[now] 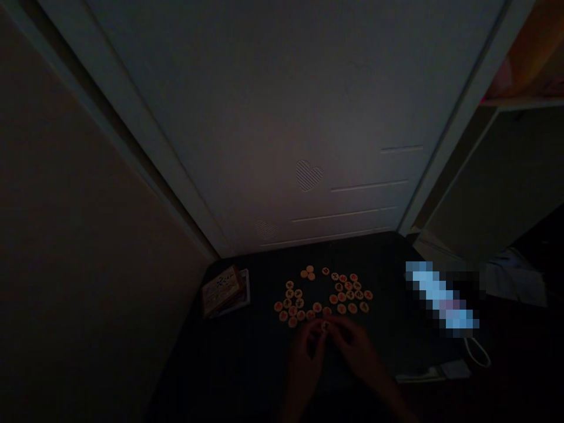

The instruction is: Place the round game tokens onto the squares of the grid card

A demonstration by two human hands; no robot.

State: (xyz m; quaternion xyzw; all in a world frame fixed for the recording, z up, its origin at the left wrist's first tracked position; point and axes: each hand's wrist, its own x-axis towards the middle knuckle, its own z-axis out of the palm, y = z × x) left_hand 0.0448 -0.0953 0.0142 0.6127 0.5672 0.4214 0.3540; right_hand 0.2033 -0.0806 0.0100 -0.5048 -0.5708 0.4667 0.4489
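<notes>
The scene is very dark. Several round wooden game pieces (324, 296) with red or black marks lie scattered on a dark table (247, 358). My left hand (306, 358) and my right hand (359, 349) meet just below the pile, fingertips together. Between them sits one round piece (325, 326), and both hands seem to pinch it. The fingers are curled, though the dim light hides the exact grip.
A small box (222, 289) with a printed lid lies at the table's left. A pale door (286, 129) with heart cut-outs stands behind the table. A blurred bright screen (443, 299) glows on the right, with a white cord (478, 352) and flat objects below it.
</notes>
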